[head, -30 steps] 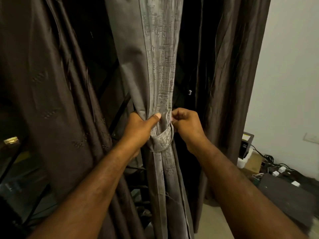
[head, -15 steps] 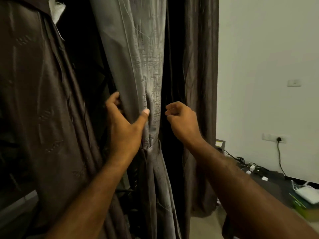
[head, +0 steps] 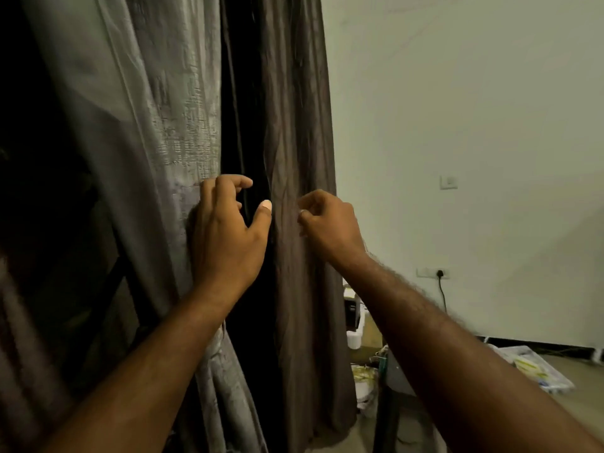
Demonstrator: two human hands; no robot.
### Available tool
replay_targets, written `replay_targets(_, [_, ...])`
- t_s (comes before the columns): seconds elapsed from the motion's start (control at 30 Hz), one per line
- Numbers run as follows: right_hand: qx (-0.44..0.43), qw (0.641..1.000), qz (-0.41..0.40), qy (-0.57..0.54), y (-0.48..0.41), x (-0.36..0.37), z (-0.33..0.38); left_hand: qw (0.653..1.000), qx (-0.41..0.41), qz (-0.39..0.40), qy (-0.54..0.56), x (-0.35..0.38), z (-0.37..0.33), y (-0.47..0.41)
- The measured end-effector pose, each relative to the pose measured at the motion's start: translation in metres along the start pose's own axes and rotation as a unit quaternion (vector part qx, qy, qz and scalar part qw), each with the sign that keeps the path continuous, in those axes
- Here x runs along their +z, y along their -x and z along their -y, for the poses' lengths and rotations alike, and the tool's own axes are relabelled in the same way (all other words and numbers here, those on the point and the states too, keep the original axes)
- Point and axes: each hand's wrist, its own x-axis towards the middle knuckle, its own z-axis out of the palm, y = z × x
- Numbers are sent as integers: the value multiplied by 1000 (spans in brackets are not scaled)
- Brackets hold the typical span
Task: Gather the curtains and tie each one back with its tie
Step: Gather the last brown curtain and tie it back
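The left hand [head: 225,237] is spread loose, fingers curled and thumb apart, its far side against the edge of the grey curtain [head: 157,132]. The right hand [head: 330,223] is curled into a loose fist before the brown curtain [head: 297,125]; whether it pinches any cloth, I cannot tell. The wall [head: 474,109] stands at right.

Pale wall [head: 457,93], light switch [head: 448,182], plugged socket [head: 439,273], floor clutter [head: 536,371]
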Motion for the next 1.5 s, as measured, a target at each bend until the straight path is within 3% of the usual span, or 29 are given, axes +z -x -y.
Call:
replay_targets(0.27, [51, 997, -43, 45, -106, -26, -98, 998, 22, 50, -16, 115, 33, -54])
replay_targets(0.43, [73, 995, -63, 23, -202, -21, -180, 988, 99, 12, -116, 202, 67, -90])
replay_targets(0.67, [124, 991, -41, 7, -343, 12, -286, 956, 141, 22, -257, 314, 109, -158])
replay_targets(0.87, [143, 988, -2, -61, -436, 53, -338, 942, 120, 41, -310, 374, 147, -202])
replay_targets(1.2, [159, 967, 93, -178, -511, 118, -365, 948, 76, 13, -308, 435, 175, -244])
replay_targets(1.4, [81, 948, 102, -291, -524, 114, -346, 950, 72, -7, -305, 439, 184, -258])
replay_targets(1.5, [13, 952, 99, -289, -534, 99, -310, 958, 93, -31, -270, 428, 188, -263])
